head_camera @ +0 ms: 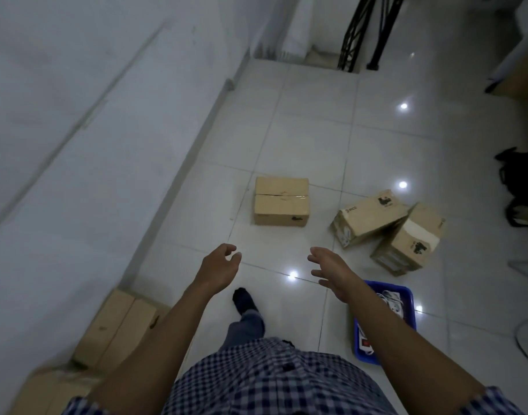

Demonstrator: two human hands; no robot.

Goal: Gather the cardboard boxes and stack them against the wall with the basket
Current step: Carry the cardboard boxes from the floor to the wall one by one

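A sealed cardboard box (281,201) lies flat on the tiled floor ahead of me. To its right, two more boxes lean together: a tilted box (369,218) and a box with a white label (409,239). My left hand (219,266) and my right hand (331,266) reach forward, both empty with fingers apart, a little short of the flat box. A blue basket (406,290) holding white items sits on the floor under my right forearm. Against the white wall at lower left rest a cardboard box (119,327) and another box (57,387), both blurred.
The white wall (77,145) runs along the left. A black metal railing (364,31) stands at the far end by a step. A black bag (520,187) lies at the right edge. My foot (244,299) is stepping forward on the glossy tiles.
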